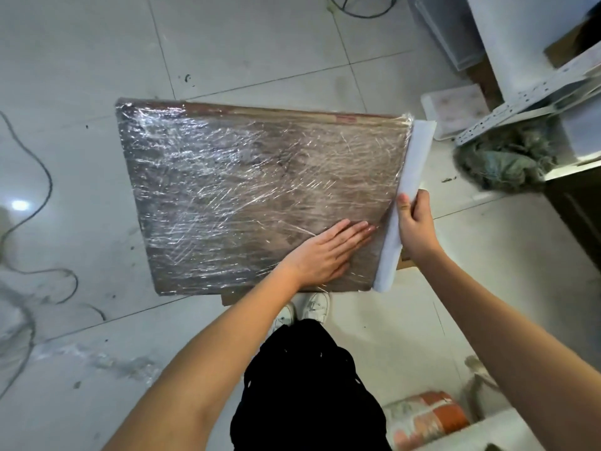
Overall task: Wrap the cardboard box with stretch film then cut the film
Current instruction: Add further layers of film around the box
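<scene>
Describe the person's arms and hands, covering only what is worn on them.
Both forearms are bare to the frame edge, with no sleeves visible. The left hand and right hand wear no gloves; no rings, watch or bracelet can be seen. Fingernails look short and unpainted.

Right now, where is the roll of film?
The roll of film lies along the wrapped box's right edge, gripped by the right hand.

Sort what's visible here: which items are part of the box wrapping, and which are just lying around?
In use:
cardboard box, its top covered in film
stretch film roll, along the box's right edge
left hand, flat on the film
right hand, gripping the roll

Lying about:
mop head
cable on the floor
orange and white sack
</scene>
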`<state>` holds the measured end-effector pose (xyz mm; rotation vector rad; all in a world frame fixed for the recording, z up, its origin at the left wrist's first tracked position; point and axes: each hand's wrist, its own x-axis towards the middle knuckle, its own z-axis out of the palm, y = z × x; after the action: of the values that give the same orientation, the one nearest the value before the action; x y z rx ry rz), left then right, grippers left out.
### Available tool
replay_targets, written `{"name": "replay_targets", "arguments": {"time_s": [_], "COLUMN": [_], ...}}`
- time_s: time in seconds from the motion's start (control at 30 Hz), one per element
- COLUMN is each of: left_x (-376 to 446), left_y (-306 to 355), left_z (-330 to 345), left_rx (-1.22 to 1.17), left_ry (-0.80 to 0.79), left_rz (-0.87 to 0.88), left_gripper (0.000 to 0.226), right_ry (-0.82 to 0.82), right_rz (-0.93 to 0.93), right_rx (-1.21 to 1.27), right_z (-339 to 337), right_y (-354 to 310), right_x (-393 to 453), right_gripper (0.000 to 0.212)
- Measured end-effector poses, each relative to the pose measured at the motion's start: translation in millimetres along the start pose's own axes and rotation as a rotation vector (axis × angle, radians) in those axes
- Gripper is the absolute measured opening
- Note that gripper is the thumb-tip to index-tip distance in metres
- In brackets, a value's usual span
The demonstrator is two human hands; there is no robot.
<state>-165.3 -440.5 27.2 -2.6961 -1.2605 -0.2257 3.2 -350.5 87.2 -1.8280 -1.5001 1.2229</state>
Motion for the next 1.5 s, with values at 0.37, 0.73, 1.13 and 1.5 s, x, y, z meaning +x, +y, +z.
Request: {"name": "replay_targets", "arguments": {"time_s": [0.37, 0.73, 1.13, 1.5], "left_x": [-50.0, -90.2, -58.4, -10.1], "left_y": [19.2, -13.2, 28.3, 45.9], "left_z": [21.2, -6.3, 10.8, 1.3], "left_rx": [0.137, 0.101, 0.17, 0.25], "left_ry": [-0.018, 0.119, -0.009, -0.321], "left_rz": [0.145, -0.186, 0.09, 0.301], "left_gripper": [0.063, 0.064, 0.07, 0.07], "right_ry": [0.095, 0.108, 0.091, -0.115], "right_rz": [-0.03, -0.036, -0.032, 0.074], "right_rx": [-0.019, -0.015, 0.018, -0.045], "right_z": [8.4, 8.9, 7.1, -11.2], "right_y": [4.7, 9.4, 11.5, -3.6], "right_x": [-2.5, -13.7, 2.8, -2.3], "right_gripper": [0.012, 0.029, 0.013, 0.014]}}
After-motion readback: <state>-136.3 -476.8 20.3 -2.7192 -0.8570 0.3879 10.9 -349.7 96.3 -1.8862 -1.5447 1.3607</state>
